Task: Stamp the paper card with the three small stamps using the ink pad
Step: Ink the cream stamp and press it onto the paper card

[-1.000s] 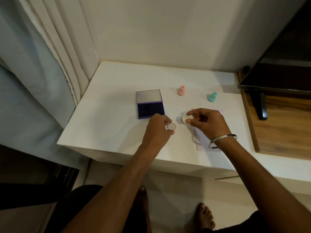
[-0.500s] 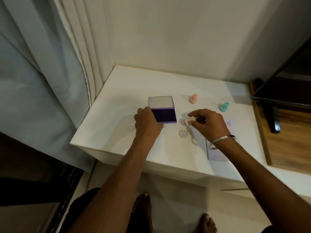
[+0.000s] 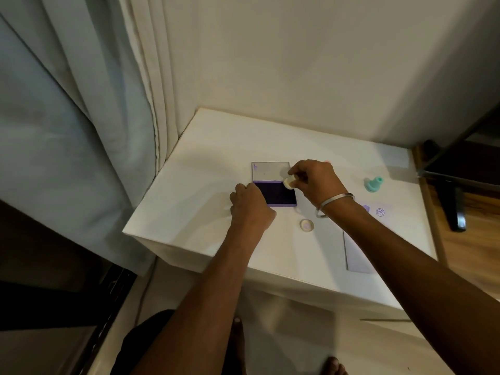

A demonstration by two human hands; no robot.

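My right hand [image 3: 315, 181] pinches a small cream stamp [image 3: 289, 182] just above the dark purple ink pad [image 3: 278, 194], whose clear lid [image 3: 270, 171] lies folded back. My left hand [image 3: 250, 205] grips the pad's near-left corner, fingers curled. The stamp's round cap [image 3: 306, 226] lies on the white table [image 3: 194, 201] in front of the pad. The paper card [image 3: 357, 255] lies under my right forearm and shows purple prints near its far end [image 3: 380, 211]. A teal stamp [image 3: 373, 183] stands to the right. The pink stamp is almost hidden behind my right hand.
The table sits in a corner, with curtains [image 3: 81, 117] to the left and a wall behind. A dark screen on a stand [image 3: 454, 201] rests on a wooden surface at the right. My bare feet show below the table's front edge.
My left hand set the cap down and moved to the ink pad's corner. My right hand carried the cream stamp left to hover over the pad. The view shifted left.
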